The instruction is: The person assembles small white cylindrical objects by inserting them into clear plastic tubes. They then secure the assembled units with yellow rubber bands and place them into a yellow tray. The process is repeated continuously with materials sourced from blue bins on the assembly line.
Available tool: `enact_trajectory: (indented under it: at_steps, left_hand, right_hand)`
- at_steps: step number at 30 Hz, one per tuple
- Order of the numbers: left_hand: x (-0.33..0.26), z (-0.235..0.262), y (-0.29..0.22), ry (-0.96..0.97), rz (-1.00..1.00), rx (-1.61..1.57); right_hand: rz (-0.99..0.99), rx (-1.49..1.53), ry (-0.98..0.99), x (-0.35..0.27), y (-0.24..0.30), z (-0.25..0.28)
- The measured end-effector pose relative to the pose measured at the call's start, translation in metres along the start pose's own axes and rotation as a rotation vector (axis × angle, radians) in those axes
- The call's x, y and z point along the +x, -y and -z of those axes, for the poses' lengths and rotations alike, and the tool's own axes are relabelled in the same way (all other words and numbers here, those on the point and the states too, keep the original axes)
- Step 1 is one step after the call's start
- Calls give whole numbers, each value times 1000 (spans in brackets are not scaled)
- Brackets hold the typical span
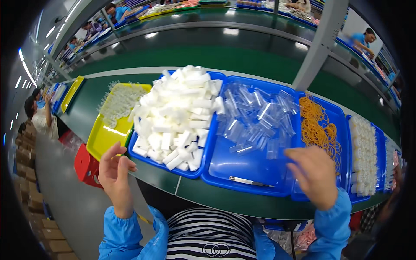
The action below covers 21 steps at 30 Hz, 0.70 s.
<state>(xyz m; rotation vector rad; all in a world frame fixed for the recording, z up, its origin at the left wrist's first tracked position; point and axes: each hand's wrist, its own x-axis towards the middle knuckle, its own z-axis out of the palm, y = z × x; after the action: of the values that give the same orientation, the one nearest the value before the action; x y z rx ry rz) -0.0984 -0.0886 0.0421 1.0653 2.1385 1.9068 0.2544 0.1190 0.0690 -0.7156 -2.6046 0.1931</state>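
Note:
My left hand [116, 180] is raised in front of the yellow tray [97, 141], with thumb and fingers apart and nothing visible between them. In that tray lie small translucent plastic parts [119, 102]. My right hand [315, 173] hovers over the border between two blue trays, its fingers apart and pointing left, with nothing seen in them. Nearest those fingers are clear plastic tubes [272, 149] in one blue tray [221, 158] and orange rubber bands [318, 123] in the other. White foam blocks [177, 117] are heaped in a blue tray to the left.
Tweezers [249, 181] lie at the near side of the clear-tube tray. Farther right stands a tray of whitish cylindrical parts [363, 151]. A grey metal post [318, 47] rises behind the trays. A red stool [86, 167] stands at the left; other people work across the line.

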Motion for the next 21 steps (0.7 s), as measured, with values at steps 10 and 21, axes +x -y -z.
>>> enact_trajectory:
  at_steps: [10,21]
  left_hand:
    - [44,81,65,-149,4,265]
    - [169,79,141,242,-484,1134]
  right_hand:
    - [305,-276,166,57,19,-77]
    - [103,-3,163,60,28,-51]
